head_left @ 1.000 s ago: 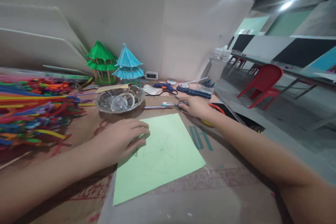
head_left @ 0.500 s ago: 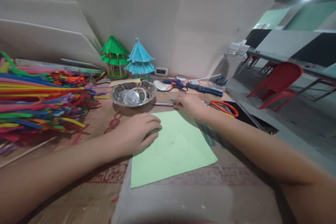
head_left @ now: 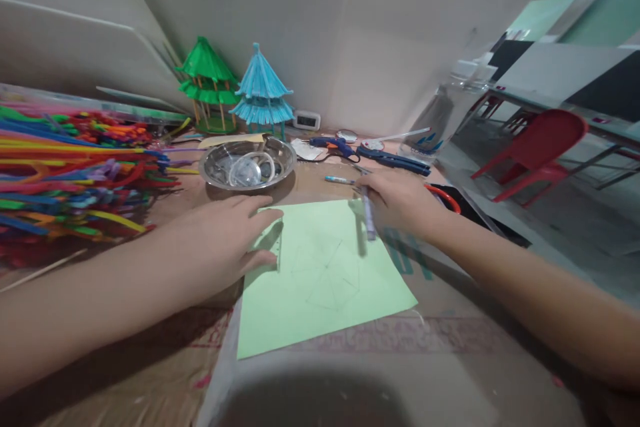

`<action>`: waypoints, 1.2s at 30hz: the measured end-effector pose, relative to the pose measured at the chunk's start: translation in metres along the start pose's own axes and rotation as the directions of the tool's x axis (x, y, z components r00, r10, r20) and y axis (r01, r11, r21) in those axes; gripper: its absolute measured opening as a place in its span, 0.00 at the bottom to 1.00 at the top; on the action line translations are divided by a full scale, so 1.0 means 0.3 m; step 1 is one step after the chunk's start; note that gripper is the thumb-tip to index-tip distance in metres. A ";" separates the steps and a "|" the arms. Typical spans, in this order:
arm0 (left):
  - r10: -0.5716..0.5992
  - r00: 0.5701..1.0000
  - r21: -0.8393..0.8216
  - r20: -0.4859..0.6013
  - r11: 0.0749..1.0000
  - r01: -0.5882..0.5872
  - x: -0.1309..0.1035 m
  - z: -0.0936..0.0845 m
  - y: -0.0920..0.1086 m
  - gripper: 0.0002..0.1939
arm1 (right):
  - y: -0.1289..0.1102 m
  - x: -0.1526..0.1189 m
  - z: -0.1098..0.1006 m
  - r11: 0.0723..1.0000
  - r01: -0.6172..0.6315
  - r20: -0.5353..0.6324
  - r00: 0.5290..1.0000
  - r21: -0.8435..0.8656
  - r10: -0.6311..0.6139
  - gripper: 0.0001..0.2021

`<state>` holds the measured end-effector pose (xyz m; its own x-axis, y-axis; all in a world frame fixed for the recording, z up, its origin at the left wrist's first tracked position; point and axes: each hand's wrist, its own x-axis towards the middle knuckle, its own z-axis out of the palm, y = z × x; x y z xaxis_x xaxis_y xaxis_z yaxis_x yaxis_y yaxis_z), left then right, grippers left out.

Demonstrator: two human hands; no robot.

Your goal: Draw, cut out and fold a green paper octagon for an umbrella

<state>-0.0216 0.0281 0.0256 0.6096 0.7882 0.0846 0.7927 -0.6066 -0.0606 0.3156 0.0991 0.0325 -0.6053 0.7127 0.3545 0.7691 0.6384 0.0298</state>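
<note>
A light green sheet of paper [head_left: 320, 320] with faint pencil lines lies on the table. My left hand [head_left: 230, 237] rests at its upper left edge, fingers apart, beside what looks like a clear ruler [head_left: 279, 247] lying under the fingertips. Closed around a thin purple stick-like item [head_left: 369, 217], my right hand [head_left: 395, 195] is over the paper's upper right corner. The item points down toward the sheet. Just left of the right hand lies a blue-and-white pen [head_left: 340, 180].
Behind the paper are a metal bowl [head_left: 205, 170], a glue gun [head_left: 333, 145], a dark blue tool [head_left: 395, 160] and a bottle [head_left: 435, 120]. Orange-handled pliers [head_left: 445, 199] lie right. Colourful pipe cleaners [head_left: 75, 180] fill the left; green [head_left: 207, 67] and blue [head_left: 263, 83] model towers stand behind.
The purple item, lying flat before, is now in my right hand, which has moved right. My left hand has shifted left and its fingers have spread. The view has moved slightly.
</note>
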 end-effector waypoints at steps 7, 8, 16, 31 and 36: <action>0.032 0.999 0.016 0.016 0.999 -0.032 -0.019 0.052 0.027 0.31 | -0.023 0.063 -0.006 0.986 -0.138 0.252 0.955 -0.099 0.159 0.16; 0.058 0.998 0.002 -0.008 0.998 -0.058 -0.019 0.054 0.038 0.30 | -0.015 0.075 -0.007 0.982 -0.168 0.244 0.952 -0.082 0.183 0.16; 0.254 0.930 -0.127 -0.267 0.947 -0.295 -0.010 0.136 0.133 0.18 | 0.066 0.134 0.034 0.974 -0.193 0.300 0.928 -0.116 0.220 0.14; 0.210 0.954 -0.250 -0.216 0.932 -0.262 0.013 0.082 0.124 0.20 | -0.196 -0.019 0.034 0.282 -0.233 0.214 0.972 0.931 0.097 0.12; 0.213 0.939 -0.255 -0.270 0.925 -0.283 0.037 0.105 0.162 0.20 | -0.212 -0.016 0.092 0.075 -0.288 0.265 0.937 0.955 0.226 0.13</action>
<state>0.0238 0.0107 -0.0076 0.7402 0.5829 0.3352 0.5597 -0.8104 0.1732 0.2639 0.0632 0.0033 -0.4482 0.8893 0.0911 0.0366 0.1200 -0.9921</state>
